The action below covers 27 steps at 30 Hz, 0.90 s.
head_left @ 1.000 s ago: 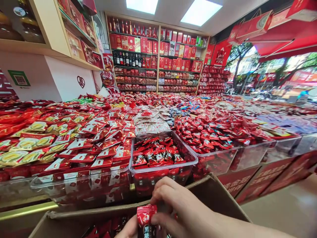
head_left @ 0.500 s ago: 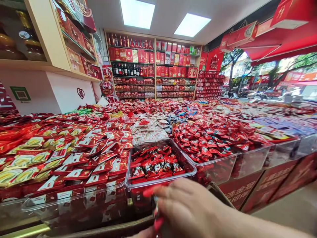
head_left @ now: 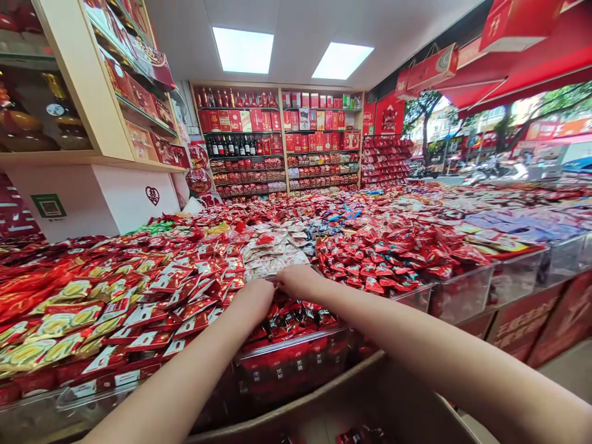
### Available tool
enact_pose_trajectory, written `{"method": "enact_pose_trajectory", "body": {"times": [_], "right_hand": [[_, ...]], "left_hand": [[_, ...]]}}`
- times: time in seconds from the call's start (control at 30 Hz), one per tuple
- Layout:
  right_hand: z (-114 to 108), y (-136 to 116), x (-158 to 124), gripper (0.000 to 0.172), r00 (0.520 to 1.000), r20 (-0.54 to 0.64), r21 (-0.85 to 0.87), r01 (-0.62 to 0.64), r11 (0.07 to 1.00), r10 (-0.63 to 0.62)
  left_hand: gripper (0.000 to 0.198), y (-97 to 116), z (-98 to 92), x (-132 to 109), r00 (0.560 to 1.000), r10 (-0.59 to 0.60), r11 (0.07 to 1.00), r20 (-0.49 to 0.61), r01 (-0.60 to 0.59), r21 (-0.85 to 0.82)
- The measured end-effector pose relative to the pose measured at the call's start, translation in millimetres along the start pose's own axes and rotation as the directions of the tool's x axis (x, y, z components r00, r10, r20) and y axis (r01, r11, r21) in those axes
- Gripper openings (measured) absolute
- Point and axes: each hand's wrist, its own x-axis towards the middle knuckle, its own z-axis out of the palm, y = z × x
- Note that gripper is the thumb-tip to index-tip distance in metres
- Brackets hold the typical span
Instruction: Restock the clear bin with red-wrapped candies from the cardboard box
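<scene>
My left hand [head_left: 259, 291] and my right hand [head_left: 298, 280] reach out close together over the far part of a clear plastic bin [head_left: 296, 342]. Both bend downward at the wrist, and their fingers are hidden, so whatever they hold does not show. Below them, small red-and-black wrapped packets [head_left: 296, 320] fill the bin. White printed packets [head_left: 272, 256] are heaped just beyond my hands. Near me, below the bin, is an open cardboard box [head_left: 402, 394] with a few dark red packets [head_left: 363, 435] at its bottom.
Red-and-white packets [head_left: 171, 296] fill the bin on the left, beside gold-and-red ones [head_left: 60, 327]. Glossy red packets [head_left: 379, 256] are piled on the right. Shelves of bottles and gift boxes [head_left: 319, 143] line the back wall. A cabinet [head_left: 111, 123] juts out at upper left.
My right hand has moved from in front of the bin to above its far part. My left hand, barely visible before at the bottom edge, now reaches in beside it. The view has tilted up slightly.
</scene>
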Motion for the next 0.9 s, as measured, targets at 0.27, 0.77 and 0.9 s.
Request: {"method": "enact_pose_trajectory", "body": {"times": [0.27,0.77,0.9], "right_hand": [[6,4,-3,0.039,0.996,0.093,0.077,-0.021,0.997,0.013],[-35,-5,-41,0.028,0.947,0.321,-0.046,0.044,0.998,-0.027],[-25,-8,-43,0.025,0.938,0.341,-0.018,0.078,0.997,-0.067]], "left_hand": [[0.016,-6,5.4,1,0.997,0.026,0.981,0.076,-0.04,0.188],[0.01,-6,3.8,-9,0.98,0.131,0.991,-0.151,-0.134,-0.008],[0.01,-8,7.1,-9,0.974,0.224,0.971,-0.02,-0.225,-0.076]]}}
